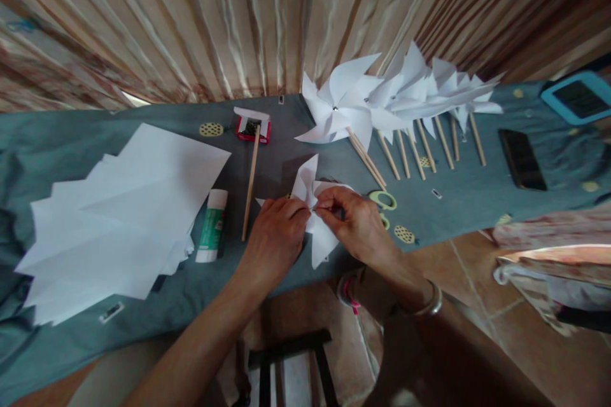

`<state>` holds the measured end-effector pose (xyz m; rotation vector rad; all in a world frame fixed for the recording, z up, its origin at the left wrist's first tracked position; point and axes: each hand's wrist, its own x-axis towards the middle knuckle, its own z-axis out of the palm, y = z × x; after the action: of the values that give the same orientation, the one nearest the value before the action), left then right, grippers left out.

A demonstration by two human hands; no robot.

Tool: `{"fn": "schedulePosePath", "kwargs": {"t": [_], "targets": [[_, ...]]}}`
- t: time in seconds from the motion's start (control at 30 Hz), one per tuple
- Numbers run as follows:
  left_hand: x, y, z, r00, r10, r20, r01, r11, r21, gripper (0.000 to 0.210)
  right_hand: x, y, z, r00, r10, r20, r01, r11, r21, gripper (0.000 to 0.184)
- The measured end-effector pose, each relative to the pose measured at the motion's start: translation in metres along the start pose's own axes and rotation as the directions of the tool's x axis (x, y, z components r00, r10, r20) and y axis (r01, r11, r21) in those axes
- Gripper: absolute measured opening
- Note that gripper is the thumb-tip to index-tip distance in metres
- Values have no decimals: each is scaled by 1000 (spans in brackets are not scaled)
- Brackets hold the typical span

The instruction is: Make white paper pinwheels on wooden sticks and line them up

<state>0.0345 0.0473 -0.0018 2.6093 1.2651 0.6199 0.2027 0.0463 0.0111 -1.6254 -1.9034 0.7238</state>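
Observation:
A white paper pinwheel with folded blades lies between my hands near the cloth's front edge. My left hand pinches its centre from the left. From the right, my right hand also closes its fingertips at the centre; whether a pin is between them is too small to tell. Left of my left hand, a wooden stick leans with its top on a small red box of metal pins. Partly behind my right hand lie scissors with pale green handles.
A stack of white paper sheets covers the left side, beside a green-and-white glue stick. Several finished pinwheels on sticks lie at the back right. A phone and blue-framed device sit far right. A pleated curtain hangs behind.

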Motion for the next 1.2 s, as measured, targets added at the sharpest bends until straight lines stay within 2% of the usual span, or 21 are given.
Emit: {"fn": "schedulePosePath", "kwargs": {"t": [0.2,0.33,0.43,0.5,0.67,0.77,0.87,0.97,1.07,1.13,1.2], "targets": [[0,-4,-5,998,-40,-50,37,998,-51,19,0,-2,1,1000,-16,12,17,997,-72,10],[-1,-18,-12,979,-185,-85,180,982,-65,17,-1,1,0,1000,-13,11,13,1000,13,12],[-1,-24,-15,952,-305,-15,303,951,-54,44,-1,2,-2,1000,-16,-2,16,998,61,12],[0,-23,-14,946,-323,34,324,944,-67,57,-1,2,-3,1000,-24,-5,24,997,69,12],[4,-17,-7,947,-316,50,320,931,-173,61,-2,1,-5,999,-32,-11,33,997,68,15],[7,-15,-8,917,-391,76,395,873,-284,64,-5,3,-3,999,-20,-37,24,993,117,16],[11,-13,-12,872,-469,139,481,771,-417,66,-6,6,-3,997,8,-71,9,972,235,16],[14,-12,-13,836,-518,180,524,657,-542,69,-5,10,-9,993,83,-85,-35,889,456,14],[18,-12,-10,819,-542,188,525,577,-625,71,0,17,-18,976,214,-45,-123,706,697,19],[20,-13,-8,818,-538,206,522,541,-659,71,3,22,-23,960,280,-11,-163,591,790,26],[21,-13,-5,817,-530,227,523,518,-677,71,5,25,-27,951,308,19,-188,530,827,31]]}}
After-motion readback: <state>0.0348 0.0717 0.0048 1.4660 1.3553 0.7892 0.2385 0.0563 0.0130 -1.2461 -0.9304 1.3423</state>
